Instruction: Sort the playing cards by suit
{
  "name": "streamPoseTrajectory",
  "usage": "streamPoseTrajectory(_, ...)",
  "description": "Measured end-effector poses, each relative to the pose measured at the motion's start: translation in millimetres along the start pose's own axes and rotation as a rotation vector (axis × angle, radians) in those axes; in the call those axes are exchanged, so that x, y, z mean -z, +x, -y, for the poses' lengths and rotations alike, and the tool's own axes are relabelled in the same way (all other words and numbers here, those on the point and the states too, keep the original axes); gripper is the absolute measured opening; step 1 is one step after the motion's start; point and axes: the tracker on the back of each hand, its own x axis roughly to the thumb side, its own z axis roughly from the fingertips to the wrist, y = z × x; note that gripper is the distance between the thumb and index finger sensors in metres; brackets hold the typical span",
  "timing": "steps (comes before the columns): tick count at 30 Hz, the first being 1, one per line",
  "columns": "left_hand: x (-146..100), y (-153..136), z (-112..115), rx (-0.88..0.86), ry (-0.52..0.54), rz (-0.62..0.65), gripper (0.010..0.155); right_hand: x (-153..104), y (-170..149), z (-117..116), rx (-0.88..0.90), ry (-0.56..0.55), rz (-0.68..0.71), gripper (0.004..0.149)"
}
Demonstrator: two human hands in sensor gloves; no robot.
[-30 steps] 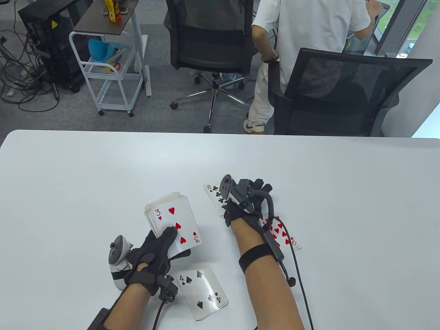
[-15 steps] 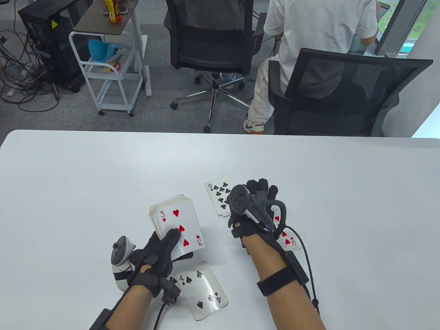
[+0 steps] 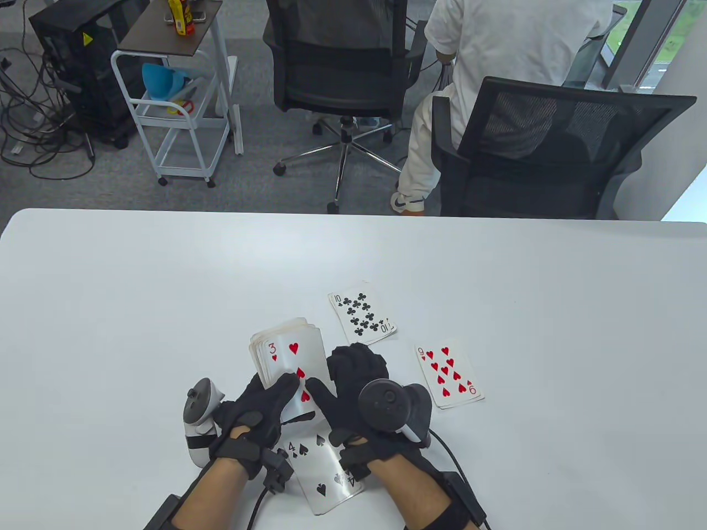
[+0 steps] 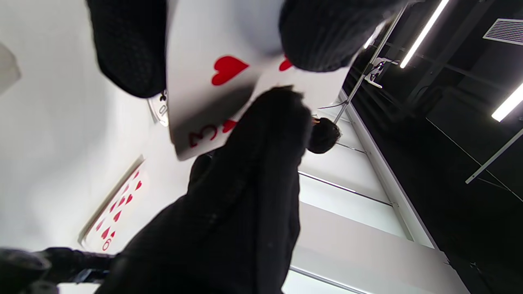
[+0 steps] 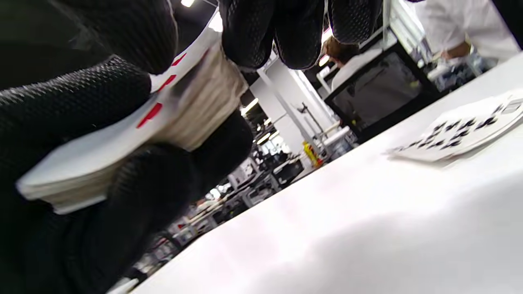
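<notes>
4 of spades (image 3: 326, 466) is lying face up at bottom centre of the white table (image 3: 138, 298), partly under both wrists. Just above it, left hand (image 3: 251, 408) is gripping the deck (image 3: 287, 359), 3 of hearts on top; right hand (image 3: 353, 386) is pinching that top card's lower right corner. Right of centre the 9 of hearts (image 3: 448, 376) is lying flat, 10 of clubs (image 3: 362, 317) sitting further up, both apart from the hands

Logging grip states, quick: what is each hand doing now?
Left hand: holds the deck, face up.
Right hand: pinches the deck's top card, the 3 of hearts.
</notes>
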Motion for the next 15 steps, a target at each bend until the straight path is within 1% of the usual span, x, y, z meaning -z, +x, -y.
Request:
streamPoseTrajectory(2,1,-1,1,-0.003,-0.004,0.000,0.061,-4,-3,-1,-0.029,0.016,-0.002,0.062)
streamPoseTrajectory(7,2,-8,11,0.001,-0.019,-0.016,0.061,-11,-11,3,0.010,-0.001,-0.017,0.062)
streamPoseTrajectory(9,2,-11,12,-0.002,-0.020,-0.023,0.061,-13,-11,4,0.028,-0.045,-0.002,0.058)
streamPoseTrajectory(11,2,-13,11,0.006,-0.019,-0.025,0.061,-13,-10,5,0.048,-0.054,-0.001,0.050)
streamPoseTrajectory(13,1,-13,10,0.025,-0.011,-0.022,0.062,-13,-8,6,0.096,-0.087,-0.001,0.044)
streamPoseTrajectory(15,1,-14,9,0.016,-0.018,-0.022,0.063,-14,-8,7,0.083,-0.094,0.006,0.041)
